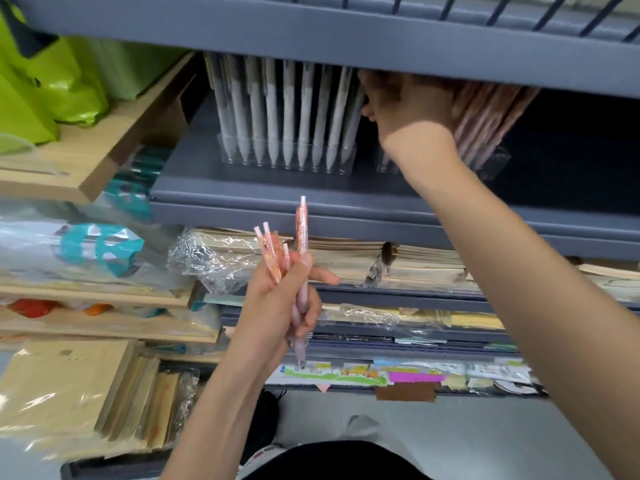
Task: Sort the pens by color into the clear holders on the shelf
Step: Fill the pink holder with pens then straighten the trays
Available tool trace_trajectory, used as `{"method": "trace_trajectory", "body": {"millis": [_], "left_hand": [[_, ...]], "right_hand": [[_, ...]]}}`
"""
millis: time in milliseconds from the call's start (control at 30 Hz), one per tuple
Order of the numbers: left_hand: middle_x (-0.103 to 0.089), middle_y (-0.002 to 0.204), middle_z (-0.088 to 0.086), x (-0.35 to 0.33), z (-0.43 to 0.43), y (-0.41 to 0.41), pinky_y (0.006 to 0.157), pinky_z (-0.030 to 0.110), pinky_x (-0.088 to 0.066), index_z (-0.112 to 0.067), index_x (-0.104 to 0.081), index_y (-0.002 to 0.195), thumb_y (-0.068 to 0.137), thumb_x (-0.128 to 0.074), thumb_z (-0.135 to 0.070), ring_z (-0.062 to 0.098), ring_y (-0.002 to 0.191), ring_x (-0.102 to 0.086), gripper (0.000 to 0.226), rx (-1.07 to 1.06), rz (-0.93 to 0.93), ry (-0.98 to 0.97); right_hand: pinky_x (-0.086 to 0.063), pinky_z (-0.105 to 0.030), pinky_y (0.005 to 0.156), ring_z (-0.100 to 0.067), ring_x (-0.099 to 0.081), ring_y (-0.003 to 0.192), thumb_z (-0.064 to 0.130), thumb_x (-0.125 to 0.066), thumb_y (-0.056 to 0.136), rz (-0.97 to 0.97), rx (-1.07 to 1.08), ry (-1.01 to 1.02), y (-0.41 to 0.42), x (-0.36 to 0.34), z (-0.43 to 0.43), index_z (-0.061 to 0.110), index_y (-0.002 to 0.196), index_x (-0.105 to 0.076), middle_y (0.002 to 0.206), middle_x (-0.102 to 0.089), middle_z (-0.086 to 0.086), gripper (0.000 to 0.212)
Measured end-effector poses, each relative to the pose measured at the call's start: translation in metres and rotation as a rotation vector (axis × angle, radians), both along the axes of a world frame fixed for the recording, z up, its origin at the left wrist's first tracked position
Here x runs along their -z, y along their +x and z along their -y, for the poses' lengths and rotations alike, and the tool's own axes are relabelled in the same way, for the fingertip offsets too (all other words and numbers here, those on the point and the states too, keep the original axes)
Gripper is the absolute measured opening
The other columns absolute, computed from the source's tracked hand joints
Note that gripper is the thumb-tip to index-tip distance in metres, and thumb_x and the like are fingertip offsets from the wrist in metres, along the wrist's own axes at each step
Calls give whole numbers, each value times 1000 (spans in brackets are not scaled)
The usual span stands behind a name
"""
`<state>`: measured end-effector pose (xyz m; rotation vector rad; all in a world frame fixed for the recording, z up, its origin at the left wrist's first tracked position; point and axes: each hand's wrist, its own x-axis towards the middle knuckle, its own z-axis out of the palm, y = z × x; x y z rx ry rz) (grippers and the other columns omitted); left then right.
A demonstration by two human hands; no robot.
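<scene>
My left hand [281, 299] holds a small bundle of pink pens [301, 237] upright in front of the shelf edge, tips pointing down. On the grey shelf, a clear holder [287, 157] on the left is filled with a row of white-grey pens [277, 109]. To its right a second clear holder [495, 161] holds pink pens [485, 112] that lean to the right. My right hand [405, 102] reaches up into the shelf at the tops of those pink pens; its fingers are hidden under the upper shelf, so what it grips is unclear.
An upper grey shelf [346, 36] hangs low over the holders. Below are stacks of wrapped paper and envelopes [381, 261]. Green bags [52, 81] sit on a wooden shelf at left, with brown envelopes [69, 393] lower left. Dark bare shelf lies right of the pink holder.
</scene>
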<state>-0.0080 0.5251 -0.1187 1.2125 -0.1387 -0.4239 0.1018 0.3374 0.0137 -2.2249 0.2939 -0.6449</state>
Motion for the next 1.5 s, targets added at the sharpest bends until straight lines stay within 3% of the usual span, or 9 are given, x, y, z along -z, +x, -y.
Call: {"method": "trace_trajectory", "body": {"millis": [267,367,600,767,867,967,1233,1367,1500], "left_hand": [[-65,59,-1,3,-7,-4,35,16,-30,13,-53,111,99,-53,-33,12,34,-42,48,-26,-36,-37],[-72,77,8,2,-7,-6,34,18,-31,7,-55,106,91,-59,-37,14,36,-45,47,-42,-29,-42],[-72,84,11,4,-4,-10,34,20,-33,5,-54,104,94,-60,-33,16,38,-46,40,-57,-28,-38],[-71,78,8,4,-3,-14,34,19,-34,8,-54,107,94,-59,-29,15,39,-48,40,-66,-23,-53],[-73,87,12,5,0,-16,34,19,-32,0,-58,102,92,-61,-32,15,39,-48,34,-60,-11,-58],[-74,90,13,4,6,-19,34,20,-29,-14,-65,90,94,-64,-35,15,37,-46,21,-35,39,-42],[-74,86,11,-4,49,-27,37,16,-31,-25,-69,86,83,-71,-41,13,36,-46,16,43,103,-61],[-74,89,13,-8,84,-31,36,16,-32,-18,-66,97,88,-67,-42,15,35,-48,25,60,85,-50],[-72,83,14,-9,121,-36,34,14,-26,-15,-52,111,100,-53,-30,13,31,-38,19,-10,17,-76]], "right_hand": [[-53,-40,86,-25,-69,82,36,-52,97,-47,-6,-84,-3,-1,-3,11,111,-64,93,-72,-12,31],[-54,-32,81,-17,-68,69,33,-52,98,-1,-11,-104,-7,4,-4,14,116,-62,90,-72,-11,28],[-52,-32,81,-25,-68,82,36,-54,97,39,-39,-177,-10,13,-2,11,109,-63,80,-71,-4,30],[-53,-42,87,-26,-67,94,29,-62,93,62,-97,40,-20,25,4,10,124,-59,98,-70,-4,36],[-55,-44,81,-19,-69,85,25,-65,90,116,-107,155,-42,33,7,19,111,-65,91,-71,1,22],[-58,-35,65,-10,-67,62,23,-66,88,63,-193,218,-73,40,9,26,86,-70,75,-73,2,6],[-40,-15,52,-5,-51,59,35,-76,80,-257,-528,331,-133,51,36,17,82,-78,69,-68,-4,18],[-43,-18,51,-5,-53,58,26,-75,84,-236,-462,424,-142,51,66,13,84,-77,65,-67,4,13],[-51,-24,55,-16,-61,64,17,-65,92,-46,-329,665,-147,46,115,6,89,-74,81,-72,-11,15]]}}
